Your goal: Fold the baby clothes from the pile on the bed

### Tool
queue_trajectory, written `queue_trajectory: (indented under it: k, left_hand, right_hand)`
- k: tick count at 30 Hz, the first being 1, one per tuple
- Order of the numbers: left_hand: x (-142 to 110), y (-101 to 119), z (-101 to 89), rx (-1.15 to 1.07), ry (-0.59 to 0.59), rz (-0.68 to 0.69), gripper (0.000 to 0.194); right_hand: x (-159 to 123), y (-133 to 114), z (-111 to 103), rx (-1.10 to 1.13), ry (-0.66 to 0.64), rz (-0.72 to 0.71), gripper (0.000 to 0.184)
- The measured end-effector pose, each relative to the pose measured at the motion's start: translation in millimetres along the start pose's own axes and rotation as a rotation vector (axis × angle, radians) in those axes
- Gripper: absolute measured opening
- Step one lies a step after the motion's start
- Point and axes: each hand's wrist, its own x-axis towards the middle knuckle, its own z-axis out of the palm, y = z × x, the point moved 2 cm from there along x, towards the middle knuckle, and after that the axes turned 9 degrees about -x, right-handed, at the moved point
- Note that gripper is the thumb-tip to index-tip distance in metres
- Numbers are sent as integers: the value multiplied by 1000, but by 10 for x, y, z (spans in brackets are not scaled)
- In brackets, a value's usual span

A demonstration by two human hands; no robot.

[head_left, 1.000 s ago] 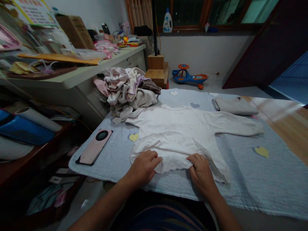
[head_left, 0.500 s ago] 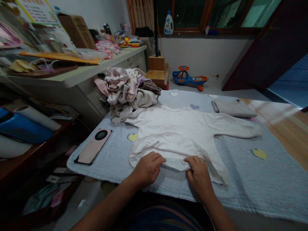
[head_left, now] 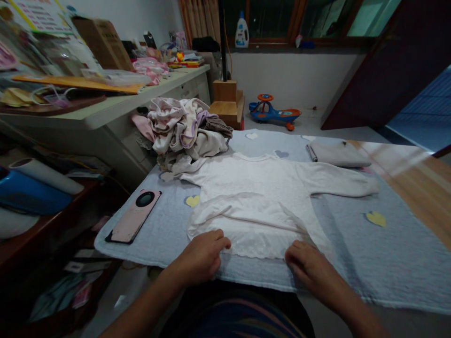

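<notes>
A white long-sleeved baby garment point(head_left: 253, 197) lies spread on a pale blue quilted mat point(head_left: 394, 263), its sleeves out to the sides and its lower part folded over, with a scalloped lace edge at the bottom. My left hand point(head_left: 200, 258) rests flat with its fingertips on that lace edge, gripping nothing. My right hand point(head_left: 308, 267) lies at the garment's lower right corner, fingers spread, partly on the mat. A heap of crumpled pale clothes point(head_left: 183, 134) touches the garment's upper left.
A pink-cased phone point(head_left: 134, 217) lies face down on the mat's left side. A folded grey garment point(head_left: 338, 155) sits at the far edge, with felt hearts scattered around. Behind stand a cluttered white cabinet point(head_left: 105, 110), a wooden stand point(head_left: 227, 104) and a blue toy ride-on car point(head_left: 275, 110).
My hands have moved apart, the right one sliding outward and toward me along the hem. The lace edge now lies flatter and shows more fully. The camera view has shifted slightly left.
</notes>
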Motion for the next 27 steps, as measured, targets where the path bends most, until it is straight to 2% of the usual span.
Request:
queue_trajectory:
  k: [2, 3, 7, 9, 13, 16, 18, 20, 23, 25, 27]
  left_hand:
    - [35, 17, -33, -63, 11, 13, 28]
    - [68, 29, -43, -80, 36, 26, 21]
    - [232, 56, -11, -62, 150, 74, 19]
    - [284, 32, 29, -9, 149, 34, 16]
    - [256, -51, 18, 74, 102, -108, 13]
    - [192, -84, -97, 50, 85, -149, 11]
    - [172, -92, -211, 41, 161, -131, 10]
    - [170, -107, -328, 58, 308, -99, 9]
    - [182, -195, -445, 129, 527, -138, 8]
    - [188, -306, -459, 161, 591, -218, 21]
    - [186, -433, -428, 144, 581, -286, 38]
  right_hand:
    - [-35, 20, -97, 64, -52, 24, 15]
    - [-39, 44, -138, 76, -28, 52, 15]
    - [-17, 183, -150, 12, 250, 102, 18]
    - [-19, 252, -67, -21, 279, 89, 19]
    - [-97, 377, 2, -72, 105, 159, 10]
    - [-170, 404, -134, -88, -46, 211, 12]
    - [-179, 368, -270, -81, -76, 203, 15]
    - [-132, 312, -391, -74, -10, 188, 17]
    - [29, 259, -466, -129, 263, 156, 15]
    - [160, 274, -421, -201, 447, 131, 29]
    - [280, 339, -324, -231, 524, 150, 46]
